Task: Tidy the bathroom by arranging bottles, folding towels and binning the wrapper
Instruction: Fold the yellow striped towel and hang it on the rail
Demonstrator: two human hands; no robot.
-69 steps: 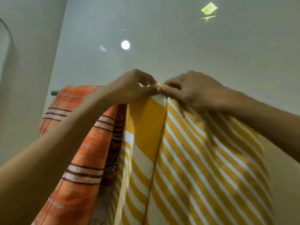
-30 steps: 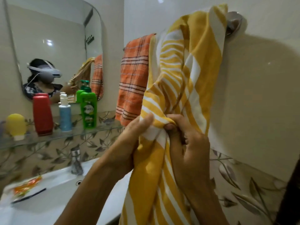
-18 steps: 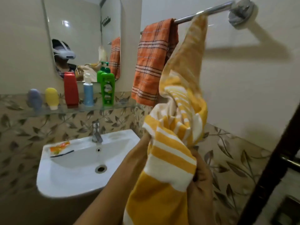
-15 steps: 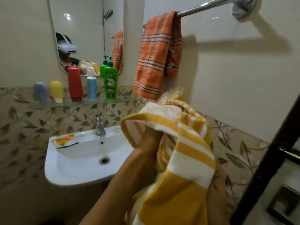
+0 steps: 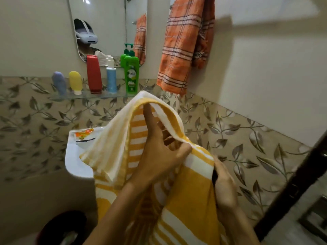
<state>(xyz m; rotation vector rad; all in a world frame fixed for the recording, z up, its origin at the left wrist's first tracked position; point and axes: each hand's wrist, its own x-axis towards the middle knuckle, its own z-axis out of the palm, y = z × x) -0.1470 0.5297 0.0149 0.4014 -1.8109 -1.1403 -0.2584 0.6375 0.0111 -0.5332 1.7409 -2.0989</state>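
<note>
Bottles (image 5: 111, 80) lined on shelf; wrapper (image 5: 84, 133) unbinned on sink's back edge. Your left hand (image 5: 157, 156) and right hand (image 5: 223, 186) grip unfolded yellow towel (image 5: 191, 200).

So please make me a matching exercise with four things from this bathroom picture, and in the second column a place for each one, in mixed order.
Things:
1. yellow and white striped towel
2. orange checked towel
3. tall green pump bottle
4. orange snack wrapper

Places:
A. standing on the glass shelf under the mirror
B. lying on the rim of the white sink
C. held in both hands, left hand and right hand
D. hanging high on the wall, right of the mirror

Pairs: 1-C, 2-D, 3-A, 4-B
</note>
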